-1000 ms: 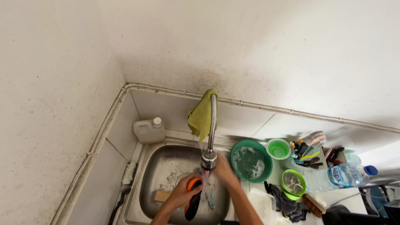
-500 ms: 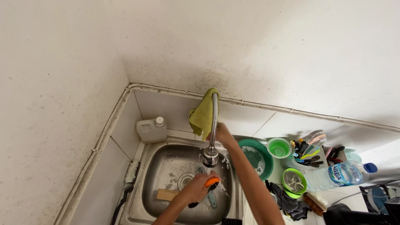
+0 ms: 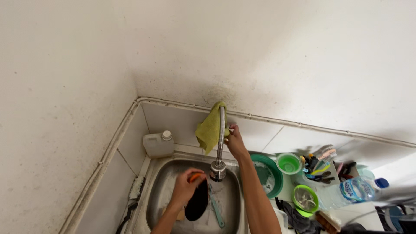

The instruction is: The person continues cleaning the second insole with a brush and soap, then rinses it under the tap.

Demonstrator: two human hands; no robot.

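My left hand [image 3: 185, 186] grips a black shoe insole with an orange edge [image 3: 197, 199] over the steel sink [image 3: 160, 190], just left of the faucet's spray head [image 3: 217, 170]. Up at the wall, my right hand [image 3: 235, 141] is closed on the tap handle at the base of the tall metal faucet [image 3: 222, 130]. A yellow-green cloth [image 3: 209, 128] hangs over the faucet's bend, left of that hand. In the basin lie a teal toothbrush [image 3: 216, 210] and a wooden piece partly hidden under the insole.
A white plastic jug [image 3: 158, 144] stands in the corner behind the sink. Right of the sink sit a green basin [image 3: 268, 175], a small green cup [image 3: 289, 163], a green lidded tub [image 3: 305, 198], a clear water bottle [image 3: 353, 190], tools and dark rags. A scrub brush [image 3: 137, 187] lies at the sink's left.
My right hand rose from the spray head up to the tap handle by the wall. My left hand kept the insole under the spout.
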